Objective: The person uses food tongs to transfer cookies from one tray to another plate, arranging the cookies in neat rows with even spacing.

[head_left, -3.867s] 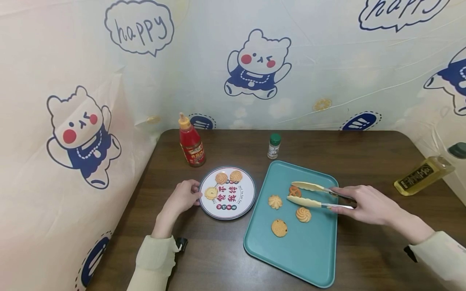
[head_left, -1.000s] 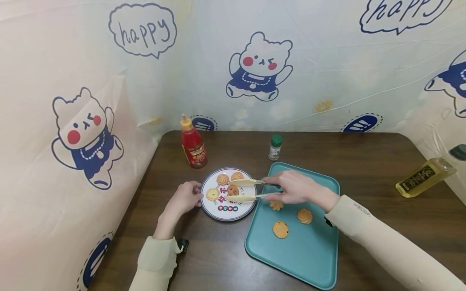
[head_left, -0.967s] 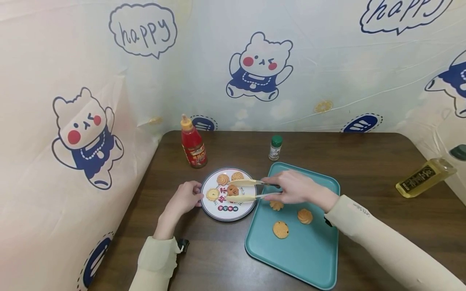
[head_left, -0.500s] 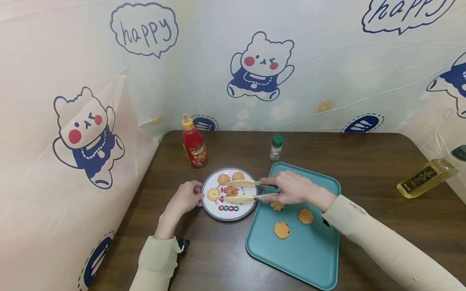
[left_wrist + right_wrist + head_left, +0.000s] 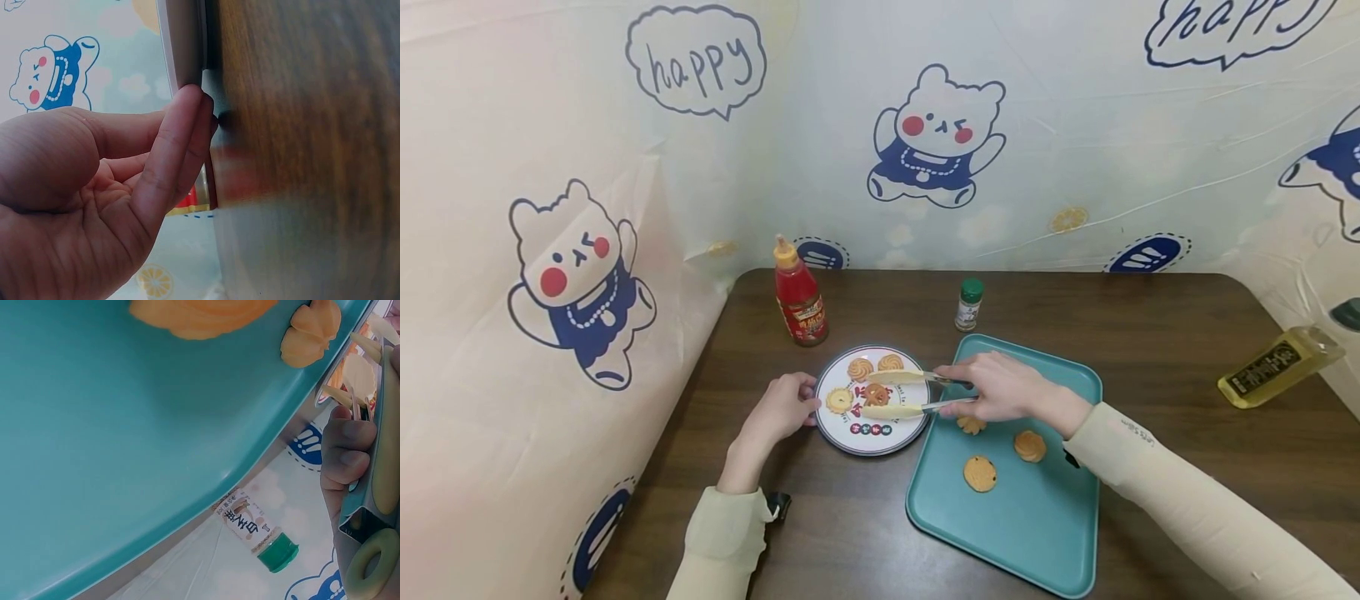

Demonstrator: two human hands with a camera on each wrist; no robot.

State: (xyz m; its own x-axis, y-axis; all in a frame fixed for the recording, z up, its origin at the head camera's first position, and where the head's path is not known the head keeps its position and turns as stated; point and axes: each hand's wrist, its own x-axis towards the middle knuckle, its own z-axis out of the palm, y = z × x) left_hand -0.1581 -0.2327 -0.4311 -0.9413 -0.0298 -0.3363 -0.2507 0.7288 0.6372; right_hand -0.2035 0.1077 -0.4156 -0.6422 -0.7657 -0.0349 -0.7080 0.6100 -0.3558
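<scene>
My left hand (image 5: 783,407) pinches the left rim of a round white plate (image 5: 842,439) with printed lettering; the left wrist view shows thumb and fingertips meeting at the plate's edge (image 5: 185,44). In my right hand (image 5: 998,385) is a pair of tongs (image 5: 898,411) with cream tips, reaching in over the plate from the right. Their tips are spread, one on each side of a brown pretzel-shaped cookie (image 5: 876,394) lying on the plate. Two swirl cookies (image 5: 861,369) and a pale round cookie (image 5: 840,401) share the plate. The right wrist view shows fingers wrapped round the tongs (image 5: 387,444).
A teal tray (image 5: 1000,542) beside the plate bears a flower-shaped cookie (image 5: 972,425), a swirl cookie (image 5: 1030,447) and a speckled round cookie (image 5: 980,473). Behind stand a red sauce bottle (image 5: 802,308) and a green-capped spice jar (image 5: 969,305). An oil bottle (image 5: 1273,367) is at far right.
My right hand has carried the pretzel-shaped cookie left with the tongs, from tray to plate. The tongs' tips have since spread slightly off it. My left hand has stayed at the rim.
</scene>
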